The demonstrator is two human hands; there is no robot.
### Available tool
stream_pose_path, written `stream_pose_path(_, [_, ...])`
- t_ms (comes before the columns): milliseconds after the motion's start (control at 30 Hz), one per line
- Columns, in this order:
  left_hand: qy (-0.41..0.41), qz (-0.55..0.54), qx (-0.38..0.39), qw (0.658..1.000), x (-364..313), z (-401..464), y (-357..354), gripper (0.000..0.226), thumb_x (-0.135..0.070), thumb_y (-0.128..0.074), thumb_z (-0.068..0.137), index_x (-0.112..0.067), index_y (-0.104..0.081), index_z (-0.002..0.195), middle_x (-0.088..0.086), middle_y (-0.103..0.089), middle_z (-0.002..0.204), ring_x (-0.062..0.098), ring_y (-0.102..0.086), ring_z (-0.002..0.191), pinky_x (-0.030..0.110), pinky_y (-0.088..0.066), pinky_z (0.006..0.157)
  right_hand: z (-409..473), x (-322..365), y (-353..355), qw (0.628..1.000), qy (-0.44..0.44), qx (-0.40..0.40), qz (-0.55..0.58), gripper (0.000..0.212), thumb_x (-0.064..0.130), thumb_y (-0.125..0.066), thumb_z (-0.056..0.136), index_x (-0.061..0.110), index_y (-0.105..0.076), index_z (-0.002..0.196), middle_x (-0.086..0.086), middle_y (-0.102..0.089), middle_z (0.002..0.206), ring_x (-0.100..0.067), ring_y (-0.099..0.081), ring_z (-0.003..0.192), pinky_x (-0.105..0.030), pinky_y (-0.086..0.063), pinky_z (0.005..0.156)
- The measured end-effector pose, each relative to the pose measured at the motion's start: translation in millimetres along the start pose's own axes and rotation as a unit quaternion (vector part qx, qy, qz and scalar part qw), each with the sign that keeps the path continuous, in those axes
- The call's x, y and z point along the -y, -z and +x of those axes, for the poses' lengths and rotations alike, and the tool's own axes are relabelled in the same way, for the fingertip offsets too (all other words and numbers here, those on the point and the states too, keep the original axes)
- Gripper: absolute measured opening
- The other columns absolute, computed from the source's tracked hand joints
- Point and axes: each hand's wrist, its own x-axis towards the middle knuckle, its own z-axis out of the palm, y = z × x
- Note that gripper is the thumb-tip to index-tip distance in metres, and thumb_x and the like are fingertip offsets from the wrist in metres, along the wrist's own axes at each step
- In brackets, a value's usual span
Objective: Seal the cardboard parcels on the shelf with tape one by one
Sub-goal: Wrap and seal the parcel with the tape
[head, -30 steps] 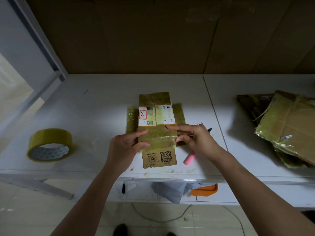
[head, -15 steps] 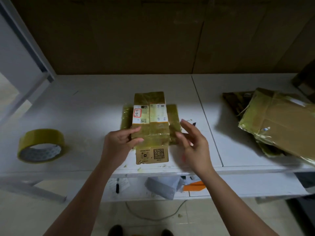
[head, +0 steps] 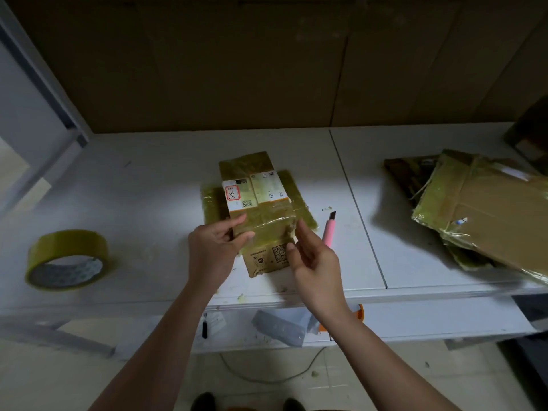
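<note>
A small cardboard parcel (head: 257,207), wrapped in yellowish tape and bearing white labels and a QR code, lies in the middle of the white shelf (head: 148,179). My left hand (head: 213,250) grips its left edge, thumb on the taped top. On the other side, my right hand (head: 314,262) has its fingers nearly straight, the fingertips touching the tape at the parcel's right edge. A roll of yellowish tape (head: 66,259) rests flat at the shelf's left front. Just right of the parcel lies a pink utility knife (head: 328,232).
A pile of flat taped cardboard parcels (head: 486,215) lies at the right end of the shelf, overhanging its front edge. Brown cardboard forms the back wall. A lower shelf holds a grey bag (head: 278,327) and an orange object (head: 360,312).
My right hand came off the parcel's top and went to its right edge, fingers straightened. The pink knife that it covered now shows. My left hand stays on the left edge.
</note>
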Motion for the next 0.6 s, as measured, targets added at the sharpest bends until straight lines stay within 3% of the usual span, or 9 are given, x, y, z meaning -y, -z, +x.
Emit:
stream_pose_path(133, [0.006, -0.003, 0.002, 1.000, 1.4, 0.2, 2.4, 0.042, -0.002, -0.084, 0.072, -0.016, -0.073, 0.110, -0.009, -0.070, 0.093, -0.006, -0.070, 0.079, 0.008, -0.053, 0.067, 8.4, 3.7, -3.6, 1.000, -0.017, -0.014, 0.007, 0.049, 0.000, -0.055, 0.094, 0.008, -0.047, 0.142, 0.032, -0.055, 0.111, 0.037, -0.038, 0.101, 0.005, -0.036, 0.086])
stream_pose_path(200, [0.006, -0.003, 0.005, 1.000, 2.8, 1.1, 5.2, 0.043, -0.002, -0.084, 0.071, -0.018, -0.072, 0.109, -0.004, -0.072, 0.097, -0.004, -0.071, 0.079, 0.009, -0.053, 0.066, 15.1, 7.4, -2.5, 0.999, -0.022, -0.007, -0.037, 0.047, 0.007, -0.056, 0.094, 0.015, -0.051, 0.140, 0.021, -0.063, 0.111, 0.020, -0.040, 0.124, -0.012, -0.030, 0.110])
stream_pose_path(267, [0.009, -0.001, 0.008, 1.000, 4.1, 1.8, 6.9, 0.042, -0.003, -0.084, 0.071, -0.017, -0.073, 0.109, 0.001, -0.074, 0.100, -0.001, -0.072, 0.080, 0.011, -0.054, 0.066, 24.7, 10.1, 1.1, 0.994, -0.039, 0.008, -0.102, 0.043, 0.012, -0.057, 0.093, 0.020, -0.058, 0.135, 0.010, -0.070, 0.111, 0.014, -0.041, 0.126, -0.029, -0.006, 0.123])
stream_pose_path(300, [0.011, -0.001, 0.009, 1.000, 4.5, 1.9, 6.9, 0.042, -0.003, -0.084, 0.071, -0.016, -0.073, 0.110, 0.003, -0.074, 0.101, 0.000, -0.072, 0.080, 0.012, -0.055, 0.066, 30.6, 10.5, 4.4, 0.993, -0.052, 0.009, -0.107, 0.039, 0.012, -0.058, 0.092, 0.020, -0.062, 0.130, 0.006, -0.071, 0.112, 0.019, -0.044, 0.117, -0.032, -0.007, 0.123])
stream_pose_path(333, [0.012, 0.001, 0.010, 1.000, 4.9, 2.0, 6.9, 0.042, -0.003, -0.084, 0.071, -0.015, -0.073, 0.110, 0.004, -0.074, 0.102, 0.000, -0.072, 0.081, 0.012, -0.055, 0.066, 36.4, 11.1, 8.2, 0.994, -0.070, 0.010, -0.086, 0.035, 0.011, -0.059, 0.092, 0.019, -0.066, 0.125, 0.004, -0.071, 0.113, 0.019, -0.049, 0.112, -0.033, -0.022, 0.120])
stream_pose_path(400, [0.014, 0.006, 0.013, 1.000, 5.6, 2.1, 6.7, 0.042, -0.004, -0.084, 0.072, -0.015, -0.072, 0.111, 0.004, -0.074, 0.104, 0.000, -0.072, 0.083, 0.014, -0.056, 0.065, 47.4, 13.0, 15.7, 0.993, -0.120, 0.010, -0.013, 0.027, 0.005, -0.060, 0.091, 0.021, -0.072, 0.109, 0.004, -0.072, 0.109, -0.003, -0.061, 0.112, -0.029, -0.046, 0.104])
stream_pose_path(467, [0.017, 0.004, 0.016, 1.000, 5.8, 2.2, 6.6, 0.042, -0.005, -0.083, 0.072, -0.015, -0.072, 0.112, 0.003, -0.073, 0.105, 0.000, -0.072, 0.085, 0.016, -0.057, 0.066, 56.6, 12.3, 20.8, 0.990, -0.140, 0.017, 0.007, 0.028, -0.001, -0.059, 0.090, 0.022, -0.073, 0.098, 0.000, -0.073, 0.106, -0.017, -0.064, 0.110, -0.035, -0.048, 0.103])
stream_pose_path(600, [0.022, -0.002, 0.020, 1.000, 4.2, 1.6, 7.2, 0.043, -0.004, -0.082, 0.073, -0.017, -0.071, 0.112, -0.003, -0.071, 0.103, 0.000, -0.072, 0.086, 0.018, -0.058, 0.066, 67.8, 11.7, 26.2, 0.991, -0.125, 0.051, -0.024, 0.035, -0.011, -0.052, 0.088, 0.019, -0.071, 0.086, -0.005, -0.070, 0.103, -0.017, -0.068, 0.100, -0.035, -0.052, 0.099])
